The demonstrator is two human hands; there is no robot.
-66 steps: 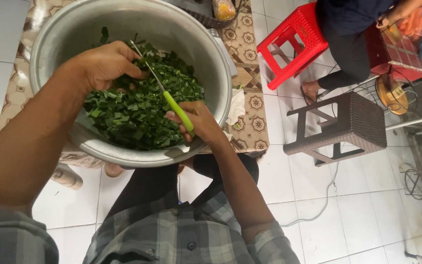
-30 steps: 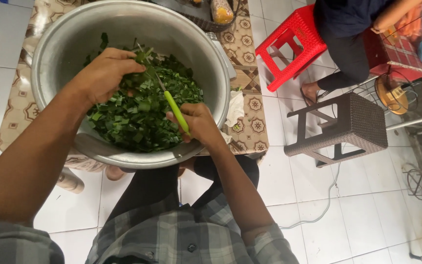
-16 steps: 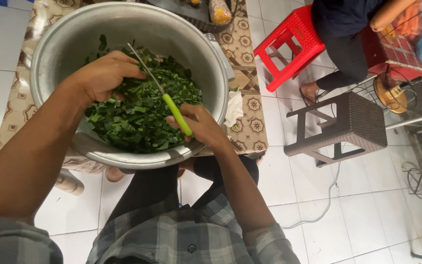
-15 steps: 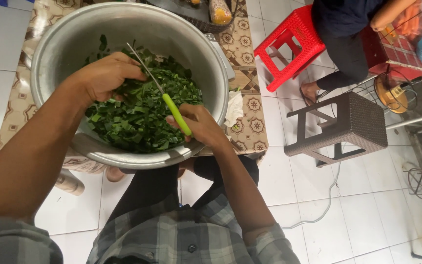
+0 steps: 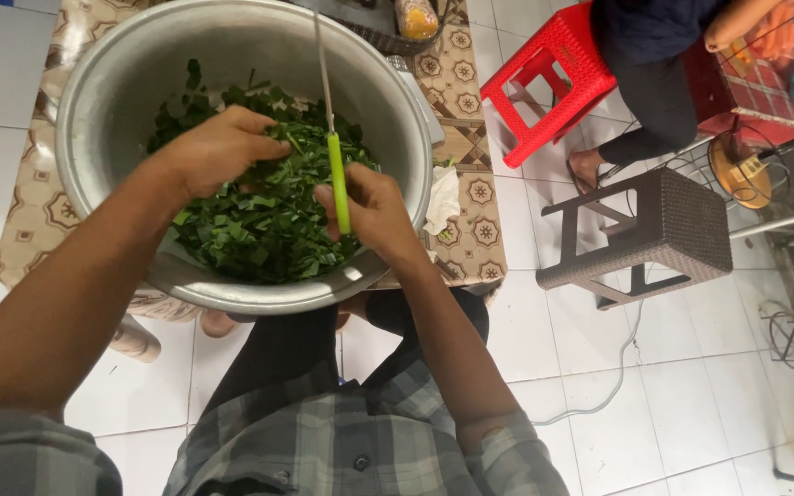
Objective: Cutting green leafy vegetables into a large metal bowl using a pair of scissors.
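A large metal bowl (image 5: 140,64) stands on a patterned mat and holds a heap of chopped green leaves (image 5: 259,230). My left hand (image 5: 218,152) reaches into the bowl and pinches a bunch of leaves at the top of the heap. My right hand (image 5: 374,207) grips a knife with a green handle (image 5: 338,179). Its thin blade points away from me, up over the bowl. Both hands are close together above the greens.
A patterned mat (image 5: 470,211) covers the low surface under the bowl, with a crumpled white tissue (image 5: 443,197) on it. A red plastic stool (image 5: 549,78) and a brown woven stool (image 5: 668,230) stand on the white tiled floor to the right. Another person's legs (image 5: 645,101) are by the red stool.
The knife has swung from slanting left to pointing straight away from me. My left hand has gathered leaves and stayed at the heap's top. The view has shifted slightly.
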